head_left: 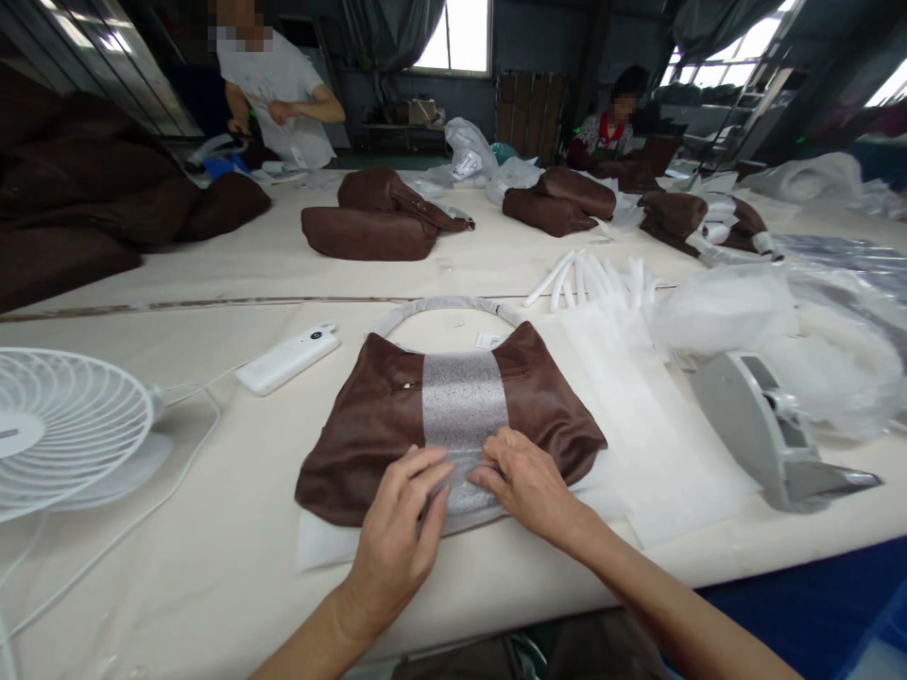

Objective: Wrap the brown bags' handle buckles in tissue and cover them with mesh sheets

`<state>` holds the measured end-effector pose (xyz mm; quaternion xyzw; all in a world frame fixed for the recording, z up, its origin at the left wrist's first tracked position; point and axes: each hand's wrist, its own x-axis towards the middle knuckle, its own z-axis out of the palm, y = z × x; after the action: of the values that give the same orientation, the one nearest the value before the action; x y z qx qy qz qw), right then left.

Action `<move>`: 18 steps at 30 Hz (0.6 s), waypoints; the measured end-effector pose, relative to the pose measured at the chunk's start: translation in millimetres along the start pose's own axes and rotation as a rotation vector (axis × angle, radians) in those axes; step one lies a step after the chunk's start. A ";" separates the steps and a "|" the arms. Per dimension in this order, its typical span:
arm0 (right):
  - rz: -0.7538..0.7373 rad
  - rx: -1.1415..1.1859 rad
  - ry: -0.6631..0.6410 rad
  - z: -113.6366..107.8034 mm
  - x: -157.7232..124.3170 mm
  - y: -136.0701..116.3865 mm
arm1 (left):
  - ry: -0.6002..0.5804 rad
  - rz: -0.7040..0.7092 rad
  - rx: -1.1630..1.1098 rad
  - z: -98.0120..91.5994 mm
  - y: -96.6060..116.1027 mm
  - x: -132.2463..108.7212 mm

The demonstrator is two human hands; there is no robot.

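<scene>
A brown handbag [368,425] lies flat on the table in front of me, a zipper showing on its upper side. Its handle [446,304] is wrapped in white material and arches away from me. A whitish foam strip [466,397] runs down the middle of the bag. My left hand [403,524] is at the strip's lower left edge, fingers curved and thumb apart. On the strip's lower right side rests my right hand [528,482], its fingers bent, with a gap between thumb and forefinger. What lies under the fingertips is partly hidden.
To the left are a white fan [71,430] with its cord and a white power bank [287,359]. Foam sheets [638,425], white tubes [588,281] and a grey tape dispenser [758,425] lie right. More brown bags [372,231] and two people [283,94] are beyond.
</scene>
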<state>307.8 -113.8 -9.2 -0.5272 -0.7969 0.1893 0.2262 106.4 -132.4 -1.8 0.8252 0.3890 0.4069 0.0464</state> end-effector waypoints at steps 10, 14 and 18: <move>0.089 0.246 0.058 -2.5 7.6 6.4 | -0.309 0.256 0.356 19.7 -0.4 -25.3; 0.243 0.538 0.271 -2.4 8.7 10.9 | -0.316 0.257 0.421 20.7 0.0 -27.1; 0.381 0.866 0.418 -16.5 -16.2 10.0 | -0.312 0.240 0.443 20.7 3.6 -25.3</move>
<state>330.1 -124.1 -3.5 -0.5477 -0.4730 0.4305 0.5395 113.9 -147.2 -30.2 0.9079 0.3563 0.1828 -0.1241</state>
